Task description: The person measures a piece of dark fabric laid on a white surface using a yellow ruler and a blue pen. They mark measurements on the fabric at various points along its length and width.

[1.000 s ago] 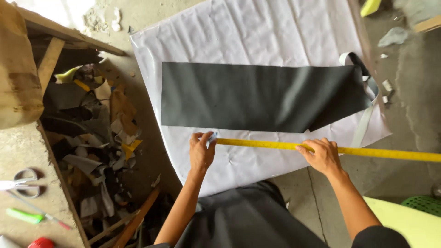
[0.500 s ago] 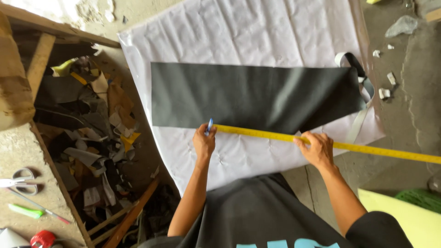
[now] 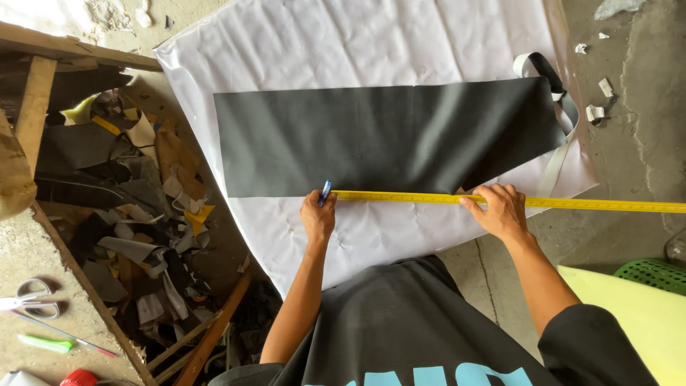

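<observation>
Along the dark sheet's [image 3: 386, 136] lower edge, our left hand [image 3: 318, 216] grips a pen [image 3: 326, 191]; our right hand [image 3: 500, 209] presses fingers flat on the yellow ruler [image 3: 572, 204], with bare white sheet [image 3: 371, 43] beyond.

A single head-worn camera looks almost straight down from above the person's shoulders. It sits fairly near: the dark shirt [image 3: 400, 329] fills the lower centre, both forearms reach up to mid-frame, the white sheet [image 3: 371, 43] spreads across the upper half, the scrap bin [image 3: 121, 214] lies at left, and concrete floor [image 3: 636, 143] at right.
</observation>
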